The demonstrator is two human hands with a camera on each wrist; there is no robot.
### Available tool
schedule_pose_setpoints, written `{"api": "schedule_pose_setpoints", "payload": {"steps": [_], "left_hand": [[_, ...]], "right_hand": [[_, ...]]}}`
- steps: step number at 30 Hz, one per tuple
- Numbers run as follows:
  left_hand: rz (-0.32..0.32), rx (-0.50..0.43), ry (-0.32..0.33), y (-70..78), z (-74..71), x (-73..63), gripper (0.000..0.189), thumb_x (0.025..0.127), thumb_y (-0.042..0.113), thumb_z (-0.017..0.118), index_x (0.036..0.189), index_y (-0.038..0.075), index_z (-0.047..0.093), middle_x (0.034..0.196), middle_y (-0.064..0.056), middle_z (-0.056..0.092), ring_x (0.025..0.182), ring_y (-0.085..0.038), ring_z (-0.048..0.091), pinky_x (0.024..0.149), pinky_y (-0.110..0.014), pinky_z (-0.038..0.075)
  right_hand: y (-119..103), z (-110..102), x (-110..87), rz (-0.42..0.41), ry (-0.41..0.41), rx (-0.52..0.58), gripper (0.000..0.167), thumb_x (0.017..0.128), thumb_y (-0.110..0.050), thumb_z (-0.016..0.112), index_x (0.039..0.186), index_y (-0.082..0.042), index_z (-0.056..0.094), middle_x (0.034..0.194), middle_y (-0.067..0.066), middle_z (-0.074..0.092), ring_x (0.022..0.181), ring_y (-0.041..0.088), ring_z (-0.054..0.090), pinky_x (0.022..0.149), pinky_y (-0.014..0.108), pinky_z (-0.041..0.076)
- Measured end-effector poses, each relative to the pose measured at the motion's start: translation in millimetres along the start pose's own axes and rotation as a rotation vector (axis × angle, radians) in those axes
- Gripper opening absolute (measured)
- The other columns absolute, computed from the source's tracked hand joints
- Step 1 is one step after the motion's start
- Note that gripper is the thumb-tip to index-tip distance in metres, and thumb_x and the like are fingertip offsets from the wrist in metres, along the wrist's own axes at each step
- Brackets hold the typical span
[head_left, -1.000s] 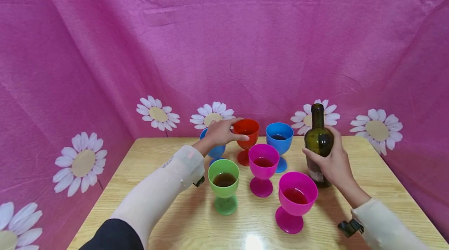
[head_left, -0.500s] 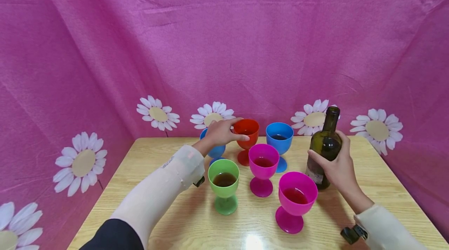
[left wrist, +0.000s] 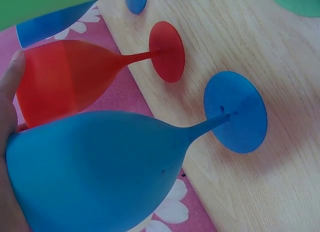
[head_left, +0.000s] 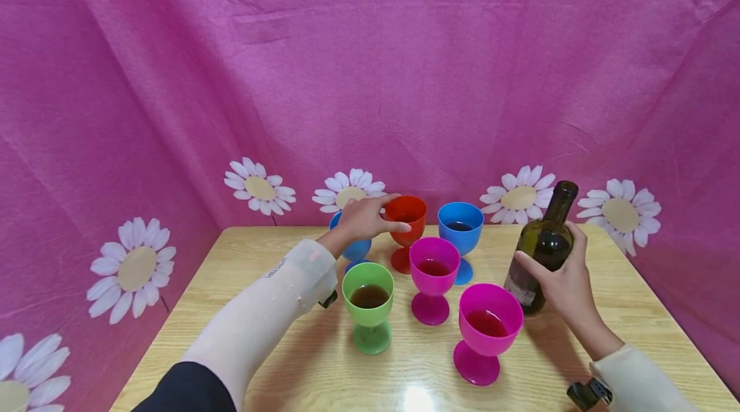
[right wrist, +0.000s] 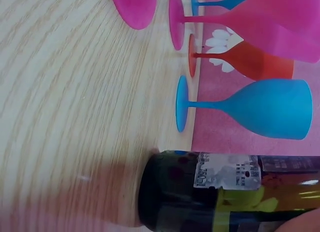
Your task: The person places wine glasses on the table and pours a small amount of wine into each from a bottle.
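My left hand (head_left: 367,219) pinches the bowl of a red goblet (head_left: 408,227), thumb in front and fingers behind. A blue goblet (head_left: 356,249) stands beside that wrist, partly hidden by it, and looms large in the left wrist view. At the right, my right hand (head_left: 569,278) grips a dark green wine bottle (head_left: 534,261) round its body. The bottle leans to the right, its neck uncovered; a torn label (right wrist: 227,170) shows low on its side. Whether its base touches the table I cannot tell.
A second blue goblet (head_left: 460,232) stands right of the red one. Closer in are two pink goblets (head_left: 435,270) and a green goblet (head_left: 370,303), all with dark or red liquid. The wooden table (head_left: 277,360) ends at a pink daisy-print cloth (head_left: 370,78).
The right hand has shifted right and a little nearer with the bottle, which has gone from upright to leaning right. My left hand and the goblets have stayed put.
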State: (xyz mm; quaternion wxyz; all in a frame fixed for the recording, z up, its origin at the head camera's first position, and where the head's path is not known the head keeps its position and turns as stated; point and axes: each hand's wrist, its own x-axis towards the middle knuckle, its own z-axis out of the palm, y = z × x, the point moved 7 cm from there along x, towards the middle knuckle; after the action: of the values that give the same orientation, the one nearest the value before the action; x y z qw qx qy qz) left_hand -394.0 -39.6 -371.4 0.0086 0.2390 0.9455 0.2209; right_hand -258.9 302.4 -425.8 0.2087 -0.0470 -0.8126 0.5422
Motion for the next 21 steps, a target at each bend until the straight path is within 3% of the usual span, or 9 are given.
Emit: {"api": "schedule_pose_setpoints", "payload": {"steps": [13, 21], "left_hand": [[0.010, 0.012, -0.008, 2.1, 0.2, 1.1, 0.082, 0.086, 0.068, 0.070, 0.154, 0.028, 0.049, 0.124, 0.008, 0.072, 0.111, -0.015, 0.062, 0.094, -0.043, 0.038], [-0.014, -0.032, -0.029, 2.5, -1.6, 1.4, 0.094, 0.086, 0.064, 0.073, 0.160, 0.016, 0.039, 0.133, 0.000, 0.068, 0.122, -0.022, 0.061, 0.102, -0.049, 0.041]], "right_hand": [[1.5, 0.3, -0.6, 0.001, 0.004, -0.002, 0.101, 0.091, -0.027, 0.080, 0.161, -0.028, 0.007, 0.154, 0.026, 0.037, 0.134, 0.048, 0.042, 0.110, 0.073, 0.033], [-0.7, -0.9, -0.9, 0.000, 0.009, -0.002, 0.101, 0.091, -0.027, 0.081, 0.161, -0.026, 0.008, 0.153, 0.027, 0.038, 0.134, 0.048, 0.043, 0.111, 0.072, 0.033]]}}
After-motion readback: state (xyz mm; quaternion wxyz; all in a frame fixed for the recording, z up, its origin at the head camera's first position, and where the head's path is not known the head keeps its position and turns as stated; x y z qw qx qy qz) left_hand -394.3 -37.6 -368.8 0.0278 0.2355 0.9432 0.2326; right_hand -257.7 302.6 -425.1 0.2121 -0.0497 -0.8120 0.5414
